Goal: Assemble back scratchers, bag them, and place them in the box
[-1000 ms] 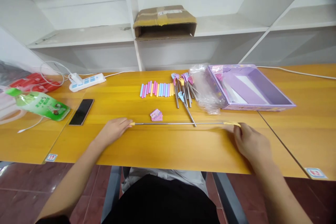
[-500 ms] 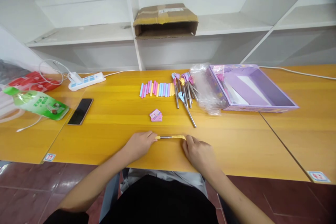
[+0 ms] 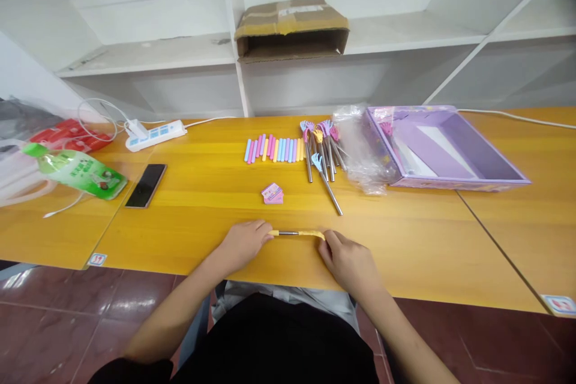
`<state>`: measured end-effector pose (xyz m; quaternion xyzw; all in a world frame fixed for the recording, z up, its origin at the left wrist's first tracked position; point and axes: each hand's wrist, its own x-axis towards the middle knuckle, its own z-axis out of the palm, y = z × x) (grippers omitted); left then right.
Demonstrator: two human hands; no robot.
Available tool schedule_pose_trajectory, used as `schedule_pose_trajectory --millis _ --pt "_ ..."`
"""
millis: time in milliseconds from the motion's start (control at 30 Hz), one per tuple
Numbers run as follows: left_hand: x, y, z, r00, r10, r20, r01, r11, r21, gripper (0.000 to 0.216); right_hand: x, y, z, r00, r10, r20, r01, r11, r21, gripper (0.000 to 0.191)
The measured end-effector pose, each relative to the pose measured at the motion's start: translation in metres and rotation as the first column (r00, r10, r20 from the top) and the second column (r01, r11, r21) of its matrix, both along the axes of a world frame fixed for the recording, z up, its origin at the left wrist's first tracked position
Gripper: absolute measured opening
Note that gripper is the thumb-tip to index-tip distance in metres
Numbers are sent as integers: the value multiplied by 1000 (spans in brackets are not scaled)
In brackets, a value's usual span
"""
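A short telescopic metal rod with yellow ends [image 3: 297, 233] lies collapsed just above the near edge of the yellow table [image 3: 202, 204]. My left hand [image 3: 243, 243] pinches its left end and my right hand [image 3: 348, 261] grips its yellow right end. Beyond them lie a small pink card stack [image 3: 272, 193], a row of pastel coloured sleeves [image 3: 273, 149] and a bunch of metal rods with little coloured hand-shaped tips [image 3: 321, 153].
An open purple box [image 3: 443, 147] and a crumpled clear plastic bag [image 3: 360, 147] sit at the right. At the left are a black phone [image 3: 146, 185], a white power strip [image 3: 155, 135], a green pouch [image 3: 81, 171] and red packets. A cardboard box [image 3: 292, 27] stands on the white shelf.
The rod was stretched long between my hands a second ago. My hands came together and it collapsed to a short length. The view shifted slightly.
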<state>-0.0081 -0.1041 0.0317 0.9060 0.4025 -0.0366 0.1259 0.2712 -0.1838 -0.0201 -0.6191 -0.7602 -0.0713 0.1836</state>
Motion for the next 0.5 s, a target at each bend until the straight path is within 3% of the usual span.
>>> schedule_pose_trajectory --millis 167,333,400,500 --pt "-2 4 11 999 38 -13 -38 996 -84 28 10 2 1 999 -36 9 36 997 -74 31" --pt "-18 7 11 999 52 6 -52 996 -70 30 50 1 1 987 -150 56 156 979 -135 32" --pt "-27 8 9 999 35 24 -34 998 -56 30 70 -2 2 991 -122 53 128 983 -129 36" --pt "-35 10 6 998 -31 47 32 999 -37 31 91 -6 4 999 33 39 -30 997 -76 40"
